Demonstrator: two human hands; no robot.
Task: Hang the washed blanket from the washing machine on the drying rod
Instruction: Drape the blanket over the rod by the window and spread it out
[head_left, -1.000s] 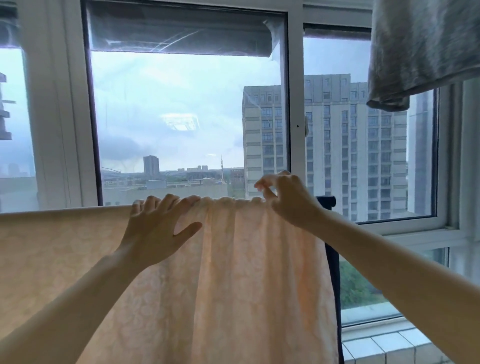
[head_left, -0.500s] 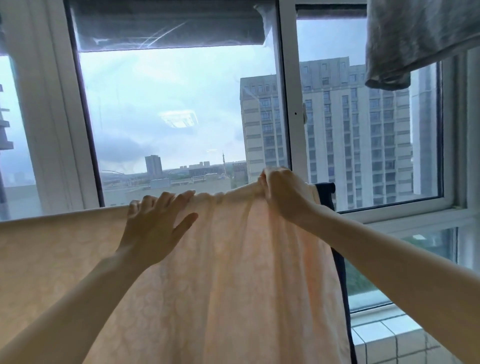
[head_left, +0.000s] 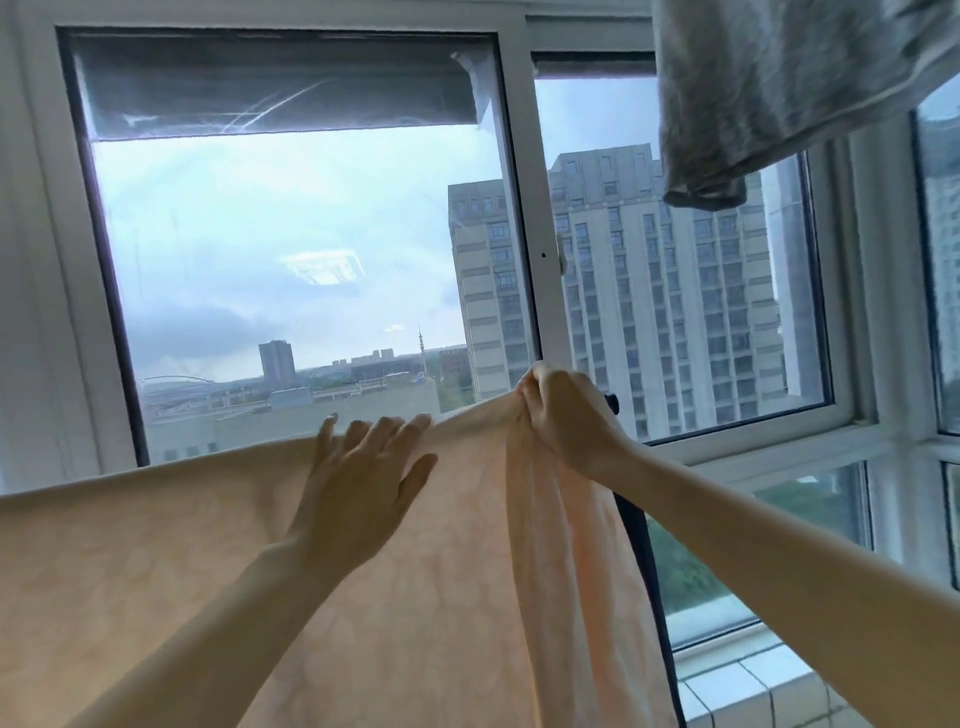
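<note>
Two hands worked the blanket, draped over the drying rod.
Right hand clamped a bunched fold of the top edge, probably to drag it toward the rod end just beyond the knuckles; left hand, fingers straight, lay flat beside that grip, likely steadying the cloth.

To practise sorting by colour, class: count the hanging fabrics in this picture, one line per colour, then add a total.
Peach: 1, the peach blanket spread across the front
Grey: 1, the grey cloth hanging at top right
Dark: 1, the dark cloth showing as a strip past the blanket's right edge
Total: 3
</note>
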